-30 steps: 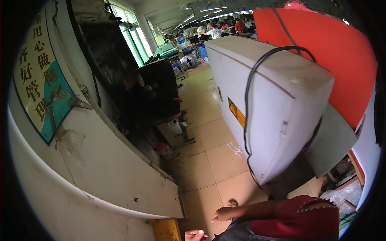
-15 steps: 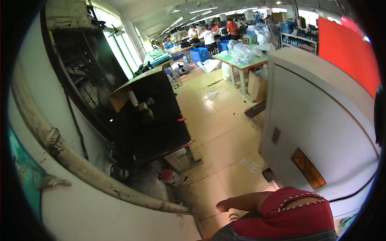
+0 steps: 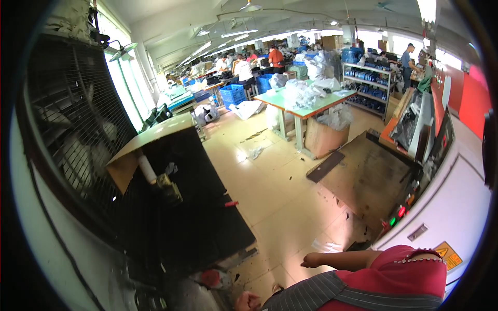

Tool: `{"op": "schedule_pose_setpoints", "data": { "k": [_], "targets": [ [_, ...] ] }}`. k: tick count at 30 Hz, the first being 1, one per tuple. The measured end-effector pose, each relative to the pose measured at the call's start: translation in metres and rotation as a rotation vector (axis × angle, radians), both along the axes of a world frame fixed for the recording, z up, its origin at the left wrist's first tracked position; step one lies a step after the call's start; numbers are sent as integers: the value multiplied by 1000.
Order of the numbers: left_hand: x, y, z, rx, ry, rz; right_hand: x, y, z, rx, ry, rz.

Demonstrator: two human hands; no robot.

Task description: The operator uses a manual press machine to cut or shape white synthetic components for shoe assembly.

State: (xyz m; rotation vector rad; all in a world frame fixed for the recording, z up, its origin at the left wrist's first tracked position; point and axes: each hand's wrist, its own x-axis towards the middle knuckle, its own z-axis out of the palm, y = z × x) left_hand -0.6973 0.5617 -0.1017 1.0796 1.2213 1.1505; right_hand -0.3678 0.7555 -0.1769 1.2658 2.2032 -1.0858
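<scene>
My right hand [image 3: 312, 260] hangs beside my red shirt and dark striped apron, over the tiled floor. Its fingers are loosely curled, and nothing shows in them. My left hand [image 3: 248, 301] is just inside the lower edge, partly cut off, and its fingers are not distinct. Neither hand touches anything that I can see. Nearest on the left stands a black-topped bench [image 3: 202, 228] with a bent cardboard sheet [image 3: 150, 136] and a pale roll [image 3: 147, 168] on it. On the right is a pale grey machine cabinet [image 3: 436, 212] with red and green buttons.
A worn brown board [image 3: 363, 173] juts from the machine on the right. Ahead, a green-topped table [image 3: 290, 103] bears clear plastic bags, with a cardboard box [image 3: 327, 137] beneath. Blue crates [image 3: 232, 95] and a loaded rack [image 3: 366, 90] stand farther back. People work there. Tiled floor [image 3: 270, 176] runs between.
The view has moved forward and turned right. The brown board and more of the machine have come into sight. My left hand now shows at the lower edge; my right hand stays low.
</scene>
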Motion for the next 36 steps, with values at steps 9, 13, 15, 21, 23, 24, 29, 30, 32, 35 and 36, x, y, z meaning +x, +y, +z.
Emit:
{"op": "schedule_pose_setpoints", "data": {
  "k": [9, 13, 15, 21, 23, 24, 29, 30, 32, 35, 36],
  "targets": [
    [-1, 292, 180, 203, -822, -608, 84, 164, 136, 279, 546, -1175],
    [34, 372, 280, 516, -875, -880, 149, 206, 228, 658, 722, -1394],
    [62, 397, 322, 615, -894, -941, 189, 232, 267, 991, 607, -1395],
    [188, 502, 394, 767, -890, -1144, 341, 321, 332, 1142, 700, -1415],
    [235, 554, 408, 823, -861, -1285, 396, 358, 339, 1252, 577, -1351],
    [254, 575, 415, 857, -839, -1377, 423, 375, 340, 1259, 530, -1357],
    [346, 650, 431, 920, -914, -1361, 558, 439, 334, 1389, 64, -1360],
    [362, 663, 433, 918, -934, -1384, 582, 448, 329, 1429, -99, -1402],
    [390, 689, 438, 903, -945, -1423, 626, 452, 319, 1309, -399, -1423],
    [432, 729, 444, 882, -894, -1509, 665, 455, 299, 1047, -712, -1622],
    [449, 742, 443, 861, -929, -1515, 674, 455, 294, 913, -713, -1687]
  ]
}}
